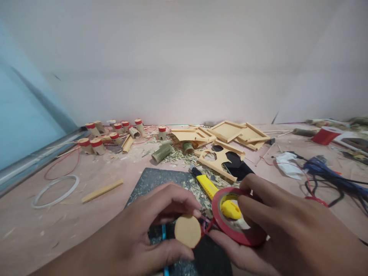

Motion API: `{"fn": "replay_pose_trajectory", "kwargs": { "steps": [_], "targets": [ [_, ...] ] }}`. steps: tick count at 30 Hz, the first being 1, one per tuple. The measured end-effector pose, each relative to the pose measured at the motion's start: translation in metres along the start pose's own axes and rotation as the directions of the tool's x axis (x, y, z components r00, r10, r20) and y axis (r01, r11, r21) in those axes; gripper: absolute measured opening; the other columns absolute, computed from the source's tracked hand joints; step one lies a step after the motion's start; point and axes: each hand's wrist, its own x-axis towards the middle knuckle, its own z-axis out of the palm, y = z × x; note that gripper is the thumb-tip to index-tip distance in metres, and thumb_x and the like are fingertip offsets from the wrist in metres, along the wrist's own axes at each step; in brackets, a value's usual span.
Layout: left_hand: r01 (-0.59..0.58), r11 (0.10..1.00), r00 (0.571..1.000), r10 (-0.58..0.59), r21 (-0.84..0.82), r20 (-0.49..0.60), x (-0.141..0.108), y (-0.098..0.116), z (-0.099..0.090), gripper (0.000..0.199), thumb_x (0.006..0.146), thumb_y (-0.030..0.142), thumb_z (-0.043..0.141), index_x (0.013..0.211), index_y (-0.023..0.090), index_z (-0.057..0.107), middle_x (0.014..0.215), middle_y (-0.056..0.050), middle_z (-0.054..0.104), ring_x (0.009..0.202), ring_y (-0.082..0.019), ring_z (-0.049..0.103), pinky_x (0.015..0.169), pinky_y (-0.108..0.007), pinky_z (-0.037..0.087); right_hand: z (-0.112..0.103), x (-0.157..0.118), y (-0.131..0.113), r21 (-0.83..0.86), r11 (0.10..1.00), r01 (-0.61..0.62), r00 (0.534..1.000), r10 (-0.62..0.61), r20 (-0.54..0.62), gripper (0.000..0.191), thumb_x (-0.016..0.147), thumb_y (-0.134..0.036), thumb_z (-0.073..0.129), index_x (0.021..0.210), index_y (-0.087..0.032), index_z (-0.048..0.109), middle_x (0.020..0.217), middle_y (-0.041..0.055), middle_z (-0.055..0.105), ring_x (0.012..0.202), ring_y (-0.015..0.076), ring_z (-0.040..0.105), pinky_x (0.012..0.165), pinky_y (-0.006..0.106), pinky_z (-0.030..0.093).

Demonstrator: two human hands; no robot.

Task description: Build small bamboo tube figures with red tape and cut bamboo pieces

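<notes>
Fingers of the left hand (149, 218) grip a small round piece with a flat, pale tan face (188, 231), low in the centre above a dark, speckled mat (161, 176); those of the right hand (287, 218) clasp a red ring-shaped roll of tape (232, 234). A narrow red strip (211, 225) runs from roll to piece, uncut, so the wrapping appears unfinished; how much of the rim is covered is hidden. Just beyond the roll, a yellow-handled box cutter (208, 186) lies among shavings. Farther off, a tan sheet with round cut-outs (212, 159) suggests the discs are cut, while a green bamboo tube (161, 153) shows no red band and may be left to do. At far left, several short, red-banded bamboo cylinders with tan tops (97, 146) look already taped.
</notes>
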Motion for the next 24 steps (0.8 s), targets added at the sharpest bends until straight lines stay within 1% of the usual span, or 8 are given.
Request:
{"fn": "replay_pose_trajectory", "kwargs": {
  "steps": [3,6,10,13,16,19,21,24],
  "targets": [
    [0.01,0.998,1.0,-0.011,-0.064,-0.01,0.001,0.002,0.0,0.044,0.086,0.004,0.083,0.117,0.033,0.072,0.113,0.006,0.074,0.11,-0.016,0.076,0.098,-0.021,0.06,-0.002,-0.001,0.001,0.052,0.999,0.005,0.997,-0.009,0.073,0.029,0.096,-0.052,0.074,0.081,-0.027,0.071,0.084,0.0023,0.067,0.056,0.0178,0.073,0.038,0.025,0.055],
    [-0.009,1.0,1.0,0.009,-0.02,0.024,0.002,0.0,-0.001,0.05,0.084,0.0,0.081,0.12,0.034,0.071,0.117,0.004,0.074,0.113,-0.016,0.076,0.101,-0.023,0.06,-0.001,0.002,0.001,0.067,0.998,-0.016,0.994,0.009,0.109,0.025,0.092,-0.05,0.08,0.086,-0.026,0.074,0.086,0.0022,0.067,0.061,0.0187,0.074,0.042,0.025,0.057],
    [-0.027,0.999,0.999,0.025,0.039,0.047,0.0,-0.007,-0.002,0.049,0.092,0.007,0.078,0.129,0.038,0.068,0.142,0.0,0.071,0.133,-0.021,0.07,0.111,-0.03,0.058,0.003,0.006,0.0,0.082,0.997,0.001,0.996,-0.009,0.089,0.021,0.092,-0.046,0.079,0.088,-0.026,0.074,0.087,0.0019,0.066,0.066,0.0194,0.074,0.049,0.027,0.061],
    [-0.026,0.995,0.999,0.022,0.097,0.043,-0.004,-0.011,0.001,0.051,0.097,0.016,0.076,0.139,0.041,0.064,0.149,-0.001,0.07,0.137,-0.023,0.069,0.112,-0.033,0.058,0.005,0.006,-0.002,0.059,0.998,-0.009,0.998,0.005,0.067,0.019,0.094,-0.041,0.075,0.086,-0.024,0.073,0.087,0.0029,0.066,0.067,0.0199,0.075,0.053,0.028,0.062],
    [-0.078,0.979,0.997,0.081,0.189,-0.009,-0.007,-0.012,0.006,0.061,0.097,0.018,0.075,0.149,0.045,0.059,0.149,0.003,0.072,0.137,-0.023,0.07,0.114,-0.032,0.057,0.007,0.005,-0.004,0.042,0.999,0.006,1.0,-0.007,0.019,0.024,0.096,-0.045,0.072,0.084,-0.024,0.072,0.084,0.0033,0.065,0.063,0.0197,0.074,0.046,0.027,0.059],
    [-0.15,0.936,0.981,0.18,0.32,-0.067,-0.009,-0.014,0.013,0.078,0.093,0.012,0.072,0.156,0.053,0.05,0.154,0.009,0.069,0.137,-0.022,0.07,0.116,-0.028,0.055,0.009,0.004,-0.005,0.014,0.999,0.03,0.999,-0.03,-0.018,0.031,0.098,-0.049,0.069,0.079,-0.025,0.068,0.081,0.0024,0.063,0.059,0.0189,0.072,0.039,0.026,0.054],
    [-0.19,0.896,0.969,0.236,0.401,-0.069,-0.009,-0.017,0.018,0.089,0.09,0.009,0.069,0.161,0.055,0.042,0.157,0.011,0.066,0.134,-0.022,0.072,0.113,-0.026,0.056,0.009,0.002,-0.006,-0.012,1.0,0.029,0.999,-0.029,-0.018,0.033,0.101,-0.049,0.066,0.078,-0.025,0.067,0.081,0.0023,0.063,0.058,0.0179,0.071,0.038,0.026,0.052],
    [-0.223,0.847,0.957,0.284,0.483,-0.056,-0.008,-0.024,0.023,0.094,0.09,0.008,0.065,0.166,0.054,0.035,0.159,0.011,0.064,0.133,-0.022,0.072,0.114,-0.026,0.055,0.009,0.0,-0.006,-0.054,0.998,0.04,0.999,-0.041,-0.028,0.038,0.105,-0.051,0.058,0.08,-0.024,0.067,0.082,0.0029,0.063,0.05,0.0147,0.064,0.035,0.027,0.049]
  ]
}}
